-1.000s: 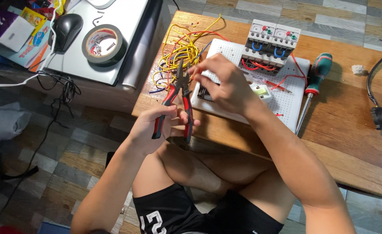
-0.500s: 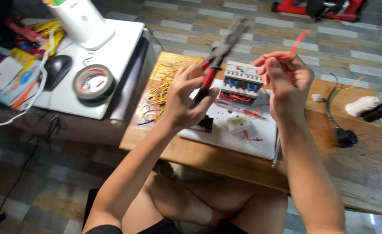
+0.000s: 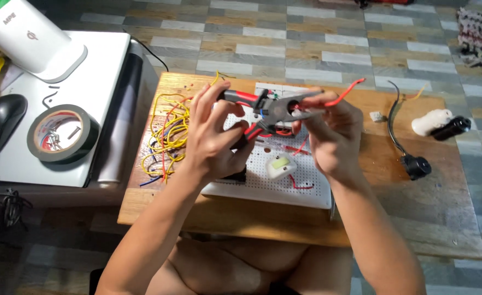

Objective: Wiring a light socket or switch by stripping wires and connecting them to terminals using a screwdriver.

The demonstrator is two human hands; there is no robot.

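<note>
My left hand (image 3: 213,134) grips the red-and-black handles of a pair of pliers (image 3: 265,109), raised above the table. My right hand (image 3: 331,134) holds a short red wire (image 3: 343,93) whose end lies in the pliers' jaws. Under both hands lies a white perforated board (image 3: 284,188) with a small white switch (image 3: 280,164), red wires, and parts hidden by my hands. A tangle of yellow, red and blue wires (image 3: 167,134) rests on the wooden table (image 3: 416,218) just left of my left hand.
A roll of black tape (image 3: 60,134), a black mouse (image 3: 0,120) and a white lamp base (image 3: 33,43) sit on a white surface at the left. A black cable with plug (image 3: 413,164) and a white-and-black part (image 3: 440,123) lie at the table's right.
The pliers have come up from the board. My right hand left the board, picked up a red wire and brought it to the pliers' jaws. The camera view shifted.
</note>
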